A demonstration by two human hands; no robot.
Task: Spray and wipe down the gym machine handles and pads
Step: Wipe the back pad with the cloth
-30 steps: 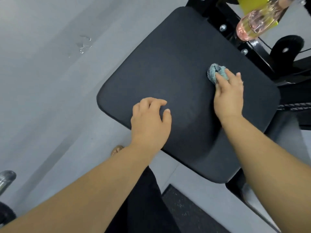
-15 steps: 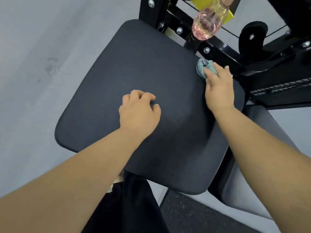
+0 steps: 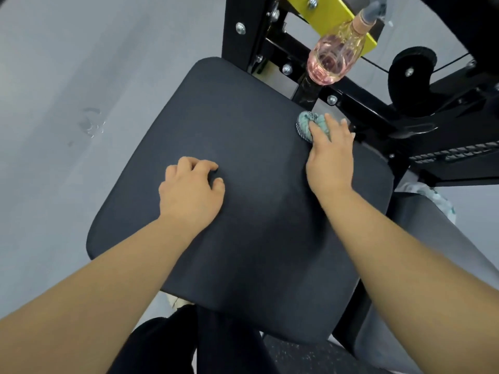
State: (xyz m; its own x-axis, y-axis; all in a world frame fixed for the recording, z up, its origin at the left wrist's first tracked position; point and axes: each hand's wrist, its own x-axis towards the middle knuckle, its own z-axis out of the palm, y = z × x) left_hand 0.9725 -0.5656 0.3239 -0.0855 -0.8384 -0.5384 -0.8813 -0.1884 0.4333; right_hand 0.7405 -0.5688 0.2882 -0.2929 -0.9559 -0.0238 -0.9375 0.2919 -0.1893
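Observation:
A black padded seat (image 3: 243,136) of the gym machine fills the middle of the head view. My right hand (image 3: 330,157) presses a bunched teal cloth (image 3: 305,124) onto the pad's far right edge, with straight fingers lying over the cloth. My left hand (image 3: 191,191) rests on the middle of the pad with its fingers loosely curled and holds nothing. A clear spray bottle with pink liquid (image 3: 333,59) stands on the black frame just beyond the pad.
The black machine frame (image 3: 364,103) with bolts, a yellow plate (image 3: 332,10) and a black round roller (image 3: 410,74) lies behind the pad. Grey floor (image 3: 67,90) with a small wet patch (image 3: 91,125) spreads to the left. A grey pad (image 3: 437,238) sits lower right.
My right hand has slid the cloth across the pad to its far right edge. My left hand stays resting mid-pad. The view has shifted, bringing more of the frame and bottle into sight.

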